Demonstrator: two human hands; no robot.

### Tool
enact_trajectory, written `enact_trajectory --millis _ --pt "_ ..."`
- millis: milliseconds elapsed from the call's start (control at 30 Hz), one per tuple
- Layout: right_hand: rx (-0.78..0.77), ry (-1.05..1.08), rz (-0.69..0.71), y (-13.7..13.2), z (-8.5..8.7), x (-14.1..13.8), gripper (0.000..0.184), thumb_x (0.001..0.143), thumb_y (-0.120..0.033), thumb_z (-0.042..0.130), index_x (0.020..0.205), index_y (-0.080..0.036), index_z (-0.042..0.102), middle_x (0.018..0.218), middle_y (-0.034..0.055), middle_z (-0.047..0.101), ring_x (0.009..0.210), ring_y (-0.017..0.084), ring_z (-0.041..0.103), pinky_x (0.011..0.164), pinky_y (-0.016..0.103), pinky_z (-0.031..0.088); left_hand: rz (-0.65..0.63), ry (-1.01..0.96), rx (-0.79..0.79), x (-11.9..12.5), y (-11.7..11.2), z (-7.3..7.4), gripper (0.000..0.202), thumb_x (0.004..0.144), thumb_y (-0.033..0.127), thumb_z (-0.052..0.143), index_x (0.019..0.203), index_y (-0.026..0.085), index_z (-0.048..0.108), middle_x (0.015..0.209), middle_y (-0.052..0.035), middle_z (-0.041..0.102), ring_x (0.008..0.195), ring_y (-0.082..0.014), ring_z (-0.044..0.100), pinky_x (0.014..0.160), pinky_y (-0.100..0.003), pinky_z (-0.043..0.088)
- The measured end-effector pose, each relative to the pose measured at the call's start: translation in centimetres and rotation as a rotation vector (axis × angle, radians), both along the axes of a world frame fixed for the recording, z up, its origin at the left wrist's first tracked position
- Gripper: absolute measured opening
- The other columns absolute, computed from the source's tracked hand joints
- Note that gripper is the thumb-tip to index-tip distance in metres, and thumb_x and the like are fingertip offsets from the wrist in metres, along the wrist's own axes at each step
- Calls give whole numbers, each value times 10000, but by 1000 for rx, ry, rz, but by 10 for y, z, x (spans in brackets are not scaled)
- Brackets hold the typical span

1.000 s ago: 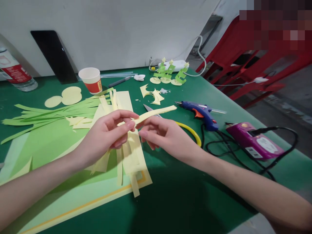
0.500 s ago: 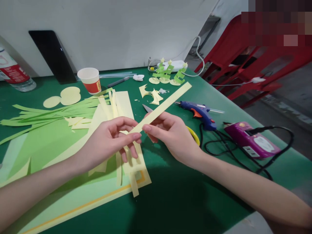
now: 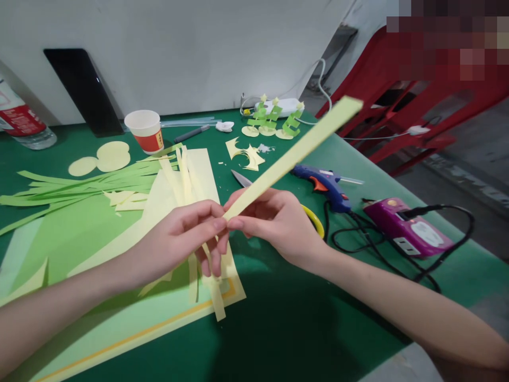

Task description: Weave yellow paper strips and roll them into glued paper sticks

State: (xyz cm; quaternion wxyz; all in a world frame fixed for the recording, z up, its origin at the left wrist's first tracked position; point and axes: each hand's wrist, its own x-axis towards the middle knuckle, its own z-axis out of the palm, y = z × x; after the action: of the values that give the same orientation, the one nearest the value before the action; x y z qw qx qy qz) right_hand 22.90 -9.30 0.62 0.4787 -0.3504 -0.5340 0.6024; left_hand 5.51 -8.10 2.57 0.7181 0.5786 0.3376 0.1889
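A long pale yellow paper strip [image 3: 296, 154] slants up to the right from between my two hands, its far end free in the air. My left hand [image 3: 199, 233] pinches the strip's near end between thumb and fingers. Right beside it, my right hand [image 3: 266, 215] grips the same end, thumb in front. Under my left hand lie more yellow paper strips [image 3: 186, 175] on yellow and green sheets [image 3: 119, 233]. Scissors with a yellow handle [image 3: 315, 222] lie partly hidden behind my right hand.
A blue glue gun [image 3: 326, 185] and a purple power box [image 3: 405, 228] with black cables lie on the right. Paper cup [image 3: 145, 132], phone [image 3: 83, 93] and bottle [image 3: 24, 116] stand along the back left. Small green paper plants [image 3: 274, 116] stand at the back.
The strip's free end now reaches farther up and to the right, with more of its length showing. My hands have come closer together at its near end.
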Motion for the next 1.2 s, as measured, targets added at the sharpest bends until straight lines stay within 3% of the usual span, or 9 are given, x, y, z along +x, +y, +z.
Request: enact_trajectory --millis 100,500,700,867,1067,1200 --pt "43 16 14 0 -1 0 114 665 -96 697 718 -179 639 654 -50 634 572 41 589 515 120 460 -10 -15 38 0 1 2 142 880 271 485 812 171 560 707 43 608 611 -84 634 590 -185 525" --pt "11 8 31 3 -3 3 84 693 -159 690 764 -168 646 675 -34 656 564 46 588 530 139 478 12 20 11 -1 2 6 109 810 263 594 841 163 624 730 25 662 592 -81 645 552 -152 535" --pt "-32 9 15 2 -1 4 105 663 -143 707 750 -170 655 683 -28 650 569 51 575 524 146 472 -10 5 -17 -3 1 8 130 847 267 536 871 176 625 747 11 676 555 -81 634 492 -147 511" --pt "-49 24 55 2 0 5 175 638 -124 714 799 -173 667 721 -10 663 598 73 581 502 161 453 21 59 4 -4 1 11 277 886 314 431 773 155 627 671 -16 670 553 -118 627 512 -206 519" --pt "-145 -8 27 2 1 0 112 621 -124 718 702 -149 645 578 -44 586 485 37 473 457 150 382 34 211 77 0 1 13 141 823 275 543 767 171 620 727 16 676 536 -95 629 535 -196 519" --pt "-206 3 0 3 0 3 79 663 -171 693 636 -131 630 511 -44 536 450 34 441 432 159 346 4 254 121 0 2 16 186 827 287 545 716 162 627 727 15 685 564 -94 643 541 -177 503"
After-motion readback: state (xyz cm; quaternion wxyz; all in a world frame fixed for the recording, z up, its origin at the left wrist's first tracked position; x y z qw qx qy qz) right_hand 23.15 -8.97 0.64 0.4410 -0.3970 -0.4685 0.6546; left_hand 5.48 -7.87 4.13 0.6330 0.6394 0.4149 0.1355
